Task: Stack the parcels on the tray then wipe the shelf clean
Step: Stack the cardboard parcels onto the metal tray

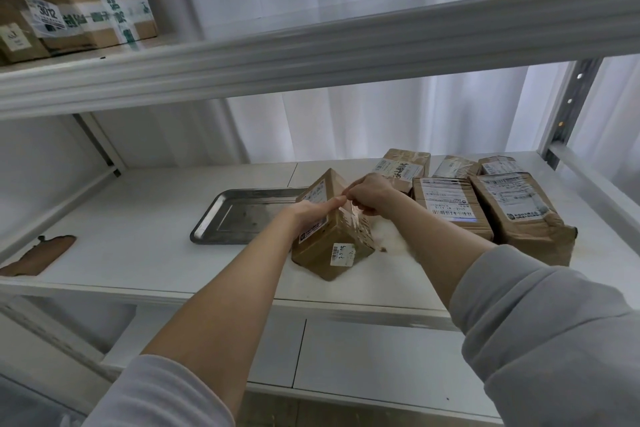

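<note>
Grey sleeves (554, 322) reach to shelf (138, 218). Left hand (311, 215) presses straight fingers against tilted parcel (329, 243); right hand (369, 194) grips its top edge. Parcel sits just right of tray (221, 215), which holds no parcel. Step, as judged: first stacking. Next: lift leftward and lay it flat on the tray.

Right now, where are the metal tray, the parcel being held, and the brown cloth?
metal tray (239, 218), head view, bare floor of the tray.
held parcel (311, 253), head view, its lower brown face.
brown cloth (41, 255), head view, middle of it.
</note>
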### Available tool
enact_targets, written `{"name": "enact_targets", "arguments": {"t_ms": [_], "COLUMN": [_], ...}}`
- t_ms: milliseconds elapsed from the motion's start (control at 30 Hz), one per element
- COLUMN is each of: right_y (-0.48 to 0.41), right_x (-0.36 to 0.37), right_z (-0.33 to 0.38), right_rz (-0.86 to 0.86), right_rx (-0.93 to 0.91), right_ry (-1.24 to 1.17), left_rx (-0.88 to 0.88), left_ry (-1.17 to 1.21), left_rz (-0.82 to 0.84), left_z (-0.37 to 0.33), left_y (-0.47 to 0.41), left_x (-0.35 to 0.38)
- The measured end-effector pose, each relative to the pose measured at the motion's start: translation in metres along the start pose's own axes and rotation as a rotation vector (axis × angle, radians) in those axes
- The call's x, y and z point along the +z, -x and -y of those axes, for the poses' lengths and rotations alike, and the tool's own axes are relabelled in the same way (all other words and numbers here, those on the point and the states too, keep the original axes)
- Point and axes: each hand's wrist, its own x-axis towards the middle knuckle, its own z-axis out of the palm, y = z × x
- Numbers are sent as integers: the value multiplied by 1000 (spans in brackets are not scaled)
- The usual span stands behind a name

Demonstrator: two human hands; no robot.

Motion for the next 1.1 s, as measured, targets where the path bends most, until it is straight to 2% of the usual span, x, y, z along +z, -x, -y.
{"name": "enact_targets", "arguments": {"t_ms": [167,267,367,500,667,800,900,1100], "right_y": [1,-5,-9,-5,-2,-4,-10,-14], "right_x": [4,3,1,-2,-12,-16,-16,-16], "right_z": [0,-5,-8,-6,-6,-7,-11,-12], "right_rz": [34,-36,-86,-38,87,98,62,28], "right_rx": [-65,-66,-30,85,109,72,53,40], "right_ry": [41,65,44,-72,-242,-437,-437,-442], "left_rx": [0,29,83,178,306,362,407,468], "left_ry": [158,259,369,444,422,437,433,231], "left_rz": [-44,-76,-80,-124,-90,-97,-182,-279], "left_z": [8,12,10,10,17,13,6,-1], "left_y": [-1,-5,-6,-6,-5,-8,-9,-6], "left_x": [-3,-9,-17,-23,-26,-25,-22,-17]}}
